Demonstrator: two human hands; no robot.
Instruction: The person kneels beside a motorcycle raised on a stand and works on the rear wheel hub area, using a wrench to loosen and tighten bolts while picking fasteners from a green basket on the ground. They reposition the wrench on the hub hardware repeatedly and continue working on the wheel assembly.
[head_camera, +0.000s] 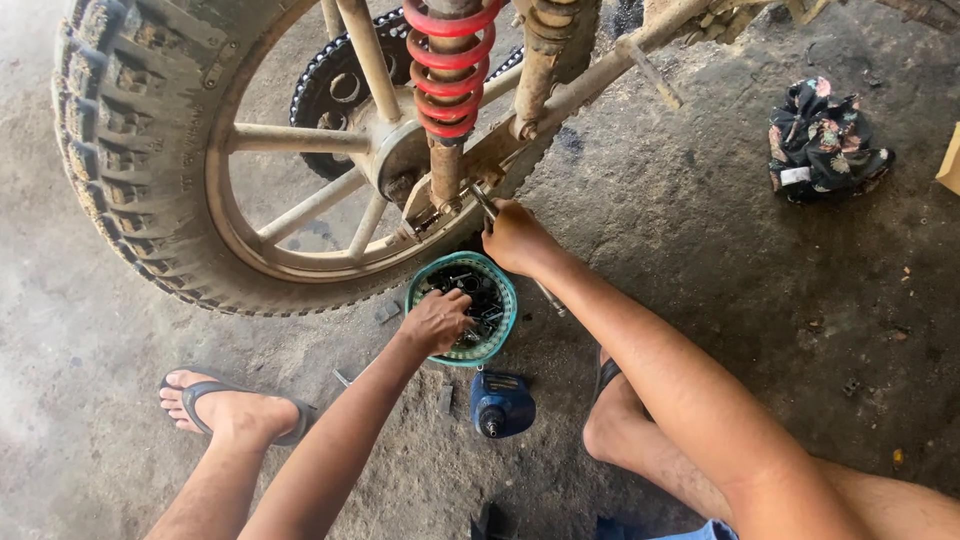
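Note:
My right hand (515, 238) grips a metal wrench (487, 207) whose head sits at the lower mount of the red shock spring (447, 70) on a motorcycle's rear wheel (200, 160). My left hand (436, 322) reaches into a green round basket (503, 290) full of dark bolts and small parts; its fingers are bent over the parts and I cannot tell if they hold one. The basket stands on the concrete just below the wheel rim.
A blue power tool (501, 403) lies on the floor below the basket. My sandalled left foot (228, 408) rests at the lower left. A crumpled patterned cloth (825, 140) lies at the upper right. The chain sprocket (335, 85) shows behind the spokes.

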